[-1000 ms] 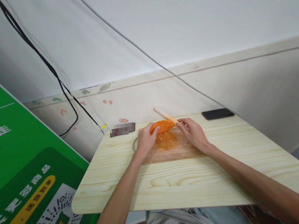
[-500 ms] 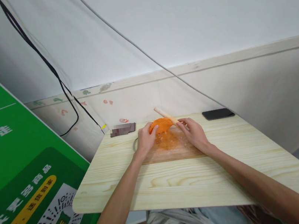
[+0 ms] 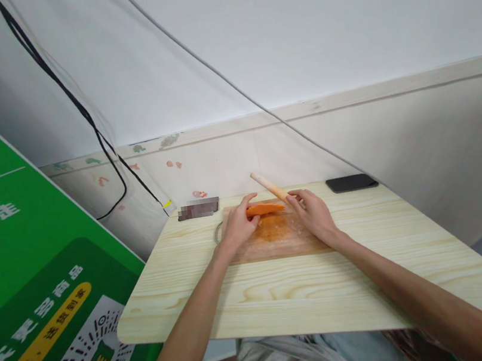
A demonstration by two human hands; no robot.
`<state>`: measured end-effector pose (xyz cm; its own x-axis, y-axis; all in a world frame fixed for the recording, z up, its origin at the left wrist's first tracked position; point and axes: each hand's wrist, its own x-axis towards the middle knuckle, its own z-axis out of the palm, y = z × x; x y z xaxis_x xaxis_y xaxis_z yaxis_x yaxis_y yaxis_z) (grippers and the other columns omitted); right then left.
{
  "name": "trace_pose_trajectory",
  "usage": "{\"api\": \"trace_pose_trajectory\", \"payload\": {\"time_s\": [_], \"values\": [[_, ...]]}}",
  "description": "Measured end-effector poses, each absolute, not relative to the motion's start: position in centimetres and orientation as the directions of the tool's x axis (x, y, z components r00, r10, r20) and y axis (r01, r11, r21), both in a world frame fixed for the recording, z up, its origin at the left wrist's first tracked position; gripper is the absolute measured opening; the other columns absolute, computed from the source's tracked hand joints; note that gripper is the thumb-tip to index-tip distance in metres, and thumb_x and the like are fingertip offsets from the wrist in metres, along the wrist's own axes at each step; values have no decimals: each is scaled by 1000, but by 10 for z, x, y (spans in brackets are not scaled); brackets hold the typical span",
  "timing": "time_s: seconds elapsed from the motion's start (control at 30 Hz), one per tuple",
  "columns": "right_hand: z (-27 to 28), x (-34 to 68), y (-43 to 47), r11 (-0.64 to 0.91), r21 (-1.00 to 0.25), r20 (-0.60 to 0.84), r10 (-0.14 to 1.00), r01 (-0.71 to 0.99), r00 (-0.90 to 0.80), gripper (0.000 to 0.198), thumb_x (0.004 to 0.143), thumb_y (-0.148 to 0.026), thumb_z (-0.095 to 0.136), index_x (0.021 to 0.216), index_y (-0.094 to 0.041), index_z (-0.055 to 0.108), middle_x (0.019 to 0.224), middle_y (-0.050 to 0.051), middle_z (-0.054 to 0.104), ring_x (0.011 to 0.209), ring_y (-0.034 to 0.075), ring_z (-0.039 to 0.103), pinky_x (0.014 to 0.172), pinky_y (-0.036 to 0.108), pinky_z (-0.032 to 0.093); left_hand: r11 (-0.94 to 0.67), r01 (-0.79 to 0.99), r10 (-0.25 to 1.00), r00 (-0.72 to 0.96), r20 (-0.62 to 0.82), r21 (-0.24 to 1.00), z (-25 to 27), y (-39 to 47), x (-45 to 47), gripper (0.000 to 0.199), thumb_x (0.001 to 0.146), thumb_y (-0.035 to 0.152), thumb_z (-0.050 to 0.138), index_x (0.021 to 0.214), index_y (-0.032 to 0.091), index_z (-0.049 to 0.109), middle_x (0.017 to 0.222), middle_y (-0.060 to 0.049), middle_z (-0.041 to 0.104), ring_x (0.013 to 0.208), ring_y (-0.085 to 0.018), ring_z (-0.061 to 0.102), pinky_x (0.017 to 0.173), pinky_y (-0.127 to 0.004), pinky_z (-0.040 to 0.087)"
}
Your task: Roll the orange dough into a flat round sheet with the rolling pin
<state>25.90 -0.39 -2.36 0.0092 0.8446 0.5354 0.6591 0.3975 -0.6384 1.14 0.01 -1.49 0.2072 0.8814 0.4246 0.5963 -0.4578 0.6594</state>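
My left hand (image 3: 238,222) pinches the left end of a flattened piece of orange dough (image 3: 267,208), which I now see nearly edge-on above a wooden board (image 3: 279,251). One finger of that hand sticks up over the dough. In my right hand (image 3: 312,210) is a thin wooden rolling pin (image 3: 267,184), gripped near its lower end and slanting up to the left, clear of the board. Orange smears and whitish marks cover the middle of the board beneath the dough.
The board lies on a pale wood-grain table (image 3: 276,296). A black phone (image 3: 352,182) rests at the back right, a partly blurred dark flat object (image 3: 200,208) at the back left. A wall stands behind; a green sign (image 3: 0,240) leans at left.
The dough has tipped from showing its broad round face to lying almost edge-on, a little lower. My left fingers have shifted on it. The rolling pin has barely moved.
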Motion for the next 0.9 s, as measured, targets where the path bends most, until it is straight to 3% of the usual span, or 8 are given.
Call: {"api": "trace_pose_trajectory", "payload": {"time_s": [0.13,0.23,0.33,0.43,0.53,0.63,0.9], "values": [[-24,258,-4,397,-651,528,849,647,10,46,106,-58,48,113,-23,76,113,12,80,97,29,73,86,43,54,-470,572,874,196,444,673,-22,6,9,73,87,9,73,155,26,52,116,-6,79,106,-22,75,99,-35,58],[-24,258,-4,396,-647,525,851,651,4,45,105,-58,48,112,-23,76,112,12,79,96,29,72,86,43,54,-439,635,875,141,463,636,-27,10,6,65,87,21,82,148,23,59,114,-8,78,103,-23,74,95,-35,57],[-23,259,-5,393,-651,521,854,649,5,44,105,-57,49,112,-24,76,112,11,80,96,28,72,87,43,54,-354,693,900,69,431,629,-29,13,5,54,87,30,85,137,21,66,96,-4,78,87,-21,72,88,-34,56],[-23,259,-5,393,-650,517,856,651,-1,43,105,-56,49,112,-24,76,112,11,80,95,28,72,86,42,54,-358,668,913,104,395,652,-28,12,6,42,90,30,82,129,20,71,84,-1,76,77,-19,70,82,-33,56],[-23,259,-5,393,-649,516,857,652,-3,43,105,-56,49,112,-23,76,112,11,79,96,28,72,86,42,54,-420,561,903,181,389,713,-26,8,9,42,91,17,74,132,21,69,96,-4,80,83,-19,74,83,-31,58],[-24,259,-4,395,-651,515,857,648,-5,43,105,-57,49,112,-24,76,111,11,79,95,28,71,85,42,54,-438,527,896,189,402,728,-25,4,11,61,84,5,67,143,21,63,115,-6,80,96,-20,75,91,-33,58],[-23,258,-6,399,-643,518,855,654,-12,44,105,-57,48,111,-23,75,109,11,79,94,27,71,82,40,54,-441,517,897,229,378,734,-20,-3,12,82,80,-1,58,158,23,50,146,-9,69,126,-23,68,112,-38,52]]}}
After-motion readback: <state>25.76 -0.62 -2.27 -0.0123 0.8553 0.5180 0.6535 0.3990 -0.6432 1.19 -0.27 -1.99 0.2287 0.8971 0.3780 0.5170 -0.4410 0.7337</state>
